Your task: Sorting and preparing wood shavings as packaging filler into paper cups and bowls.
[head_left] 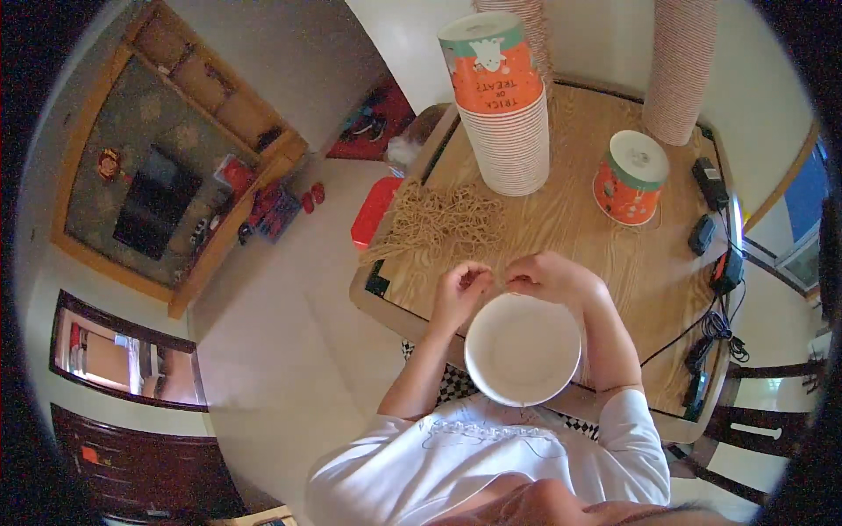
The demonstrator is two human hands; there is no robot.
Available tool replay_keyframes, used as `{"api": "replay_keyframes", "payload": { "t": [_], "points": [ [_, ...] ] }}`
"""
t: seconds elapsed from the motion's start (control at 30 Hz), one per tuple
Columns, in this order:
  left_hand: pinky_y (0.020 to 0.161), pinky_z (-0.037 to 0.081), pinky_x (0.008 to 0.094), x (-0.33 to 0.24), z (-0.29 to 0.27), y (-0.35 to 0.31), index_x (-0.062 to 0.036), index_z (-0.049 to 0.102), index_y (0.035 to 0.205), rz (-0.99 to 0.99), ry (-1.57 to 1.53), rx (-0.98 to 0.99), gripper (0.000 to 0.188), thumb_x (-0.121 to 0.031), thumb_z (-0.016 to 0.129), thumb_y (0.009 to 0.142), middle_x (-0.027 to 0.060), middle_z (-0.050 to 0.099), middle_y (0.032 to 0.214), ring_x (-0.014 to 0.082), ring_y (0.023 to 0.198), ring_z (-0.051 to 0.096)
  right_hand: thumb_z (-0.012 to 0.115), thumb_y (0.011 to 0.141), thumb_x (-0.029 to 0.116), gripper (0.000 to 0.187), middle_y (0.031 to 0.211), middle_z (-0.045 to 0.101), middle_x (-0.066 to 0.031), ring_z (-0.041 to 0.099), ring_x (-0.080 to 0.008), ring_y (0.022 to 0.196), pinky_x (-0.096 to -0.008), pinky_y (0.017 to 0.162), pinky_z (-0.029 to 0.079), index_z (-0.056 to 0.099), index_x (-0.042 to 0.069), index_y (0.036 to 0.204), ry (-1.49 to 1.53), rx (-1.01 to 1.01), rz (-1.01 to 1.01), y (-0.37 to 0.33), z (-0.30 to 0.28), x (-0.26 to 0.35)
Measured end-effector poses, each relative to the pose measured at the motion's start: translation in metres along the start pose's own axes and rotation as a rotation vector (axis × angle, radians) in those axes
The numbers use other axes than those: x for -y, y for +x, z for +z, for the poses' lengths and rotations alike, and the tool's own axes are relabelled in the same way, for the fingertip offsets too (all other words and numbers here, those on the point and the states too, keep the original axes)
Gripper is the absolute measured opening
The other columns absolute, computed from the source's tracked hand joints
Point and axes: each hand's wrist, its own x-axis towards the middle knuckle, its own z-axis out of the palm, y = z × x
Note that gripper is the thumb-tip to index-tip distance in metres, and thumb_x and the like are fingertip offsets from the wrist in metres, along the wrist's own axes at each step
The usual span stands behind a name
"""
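Observation:
A white paper bucket (523, 351) sits in front of me at the table's near edge, its open mouth facing up and its inside bare. Just beyond its far rim, my left hand (463, 296) has its fingers pinched together. Close beside it, my right hand (548, 279) curls inward with the fingertips by the rim. Whatever is between the fingers of either hand is too small to make out. A loose heap of tan cords (447, 219) lies just past my left hand.
Upside-down printed paper buckets form a tall stack (504, 131) beyond my hands. One orange and green bucket (630, 180) stands upside down to the right. Black adapters and cables (724, 272) line the right edge. A red container (375, 210) is by the left edge.

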Motion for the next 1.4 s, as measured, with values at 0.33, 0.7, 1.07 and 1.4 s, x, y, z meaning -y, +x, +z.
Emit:
{"api": "replay_keyframes", "payload": {
  "t": [0.33,0.7,1.07,1.4],
  "points": [
    [0.06,0.046,0.0226,0.008,0.006,0.005,-0.0024,0.06,0.086,-0.062,-0.036,0.061,0.005,-0.006,0.059,0.084,0.0018,0.063,0.075,0.0076,0.067,0.057,0.061,0.08,0.014,0.012,0.077,0.063,-0.0119,0.062,-0.0226,0.071,-0.0326,0.064,0.048,0.06,0.005,0.088,0.229,-0.005,0.053,0.01,0.001,-0.007],
    [0.057,0.044,0.0215,0.027,-0.003,0.009,-0.0022,0.058,0.086,-0.025,-0.147,0.002,0.006,-0.005,0.061,0.081,0.0014,0.062,0.072,0.0067,0.064,0.057,0.061,0.08,0.02,0.019,0.082,0.064,-0.0076,0.058,-0.0142,0.077,-0.0313,0.07,0.047,0.062,0.005,0.092,0.508,0.038,0.184,0.016,0.012,-0.009],
    [0.059,0.046,0.0228,0.032,0.001,-0.008,-0.0019,0.058,0.081,0.083,-0.139,-0.08,0.004,-0.003,0.061,0.079,0.0022,0.063,0.072,0.0074,0.065,0.058,0.063,0.082,0.015,0.014,0.072,0.06,-0.0034,0.054,-0.0094,0.068,-0.0261,0.061,0.044,0.062,0.001,0.084,0.507,-0.001,0.166,0.015,0.028,0.008],
    [0.061,0.048,0.0241,0.013,-0.009,-0.018,-0.0016,0.064,0.086,0.045,-0.011,-0.013,0.01,-0.007,0.066,0.078,0.0048,0.065,0.076,0.0104,0.069,0.062,0.068,0.078,0.013,0.021,0.066,0.055,-0.0026,0.051,-0.0073,0.061,-0.0246,0.054,0.041,0.053,0.002,0.069,0.314,-0.046,0.372,0.012,0.025,0.025]
  ]
}}
